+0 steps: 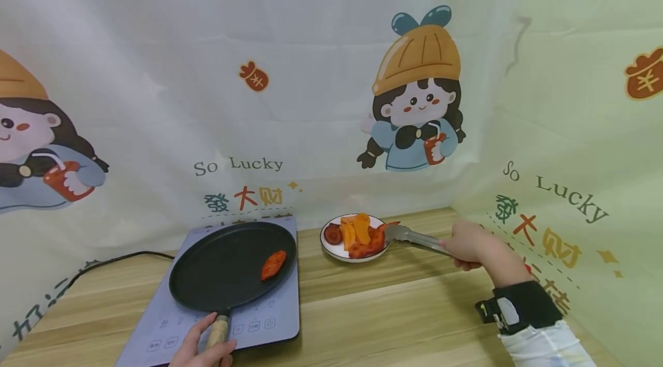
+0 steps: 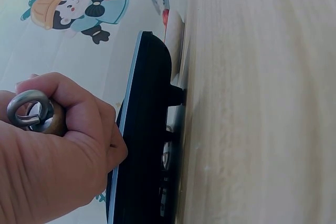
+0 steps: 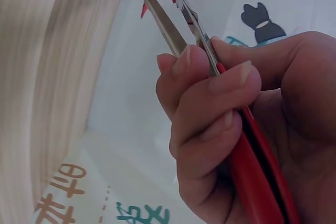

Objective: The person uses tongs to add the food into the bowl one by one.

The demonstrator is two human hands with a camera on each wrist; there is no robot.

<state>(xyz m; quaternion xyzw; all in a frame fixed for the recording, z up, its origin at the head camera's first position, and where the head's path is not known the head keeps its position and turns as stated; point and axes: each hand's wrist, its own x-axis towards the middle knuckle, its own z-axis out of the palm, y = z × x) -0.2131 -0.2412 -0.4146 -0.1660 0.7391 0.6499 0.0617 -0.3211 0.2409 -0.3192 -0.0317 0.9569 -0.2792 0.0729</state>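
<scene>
Stood watching a person at a wood-grain table (image 1: 373, 309). Left hand (image 1: 204, 350): fingers curled around the wooden handle (image 1: 218, 332) of a flat black pan (image 1: 223, 275), grip closed; a metal ring (image 2: 26, 106) stuck out at the handle's end, past the fist. Pan sat on a pale cooktop (image 1: 284, 327) with touch symbols along its front. One piece of reddish food (image 1: 273, 266) lay in the pan, toward the right side, the rest of the surface dark.

Right hand (image 1: 468, 243): fingers and thumb wrapped about a pair of metal tongs (image 1: 422, 239) with red grips (image 3: 257, 171), arm reached well out. Tips of the tongs were at the right edge of a dark-rimmed white plate (image 1: 354, 259), right by a red strip there; could not tell whether they pinched it. On the plate: orange pieces (image 1: 361, 229) heaped in the middle, a dark red round piece (image 1: 333, 234) at left, a larger red piece (image 1: 368, 249) at front right. Plate stood on the table, to the right of the cooktop and apart from it.

Black band (image 1: 533, 306) on the right wrist, pale sleeve (image 1: 549, 347) below. Black cord (image 1: 119, 256) ran left from the cooktop. Printed cloth (image 1: 311, 68) hung behind.
</scene>
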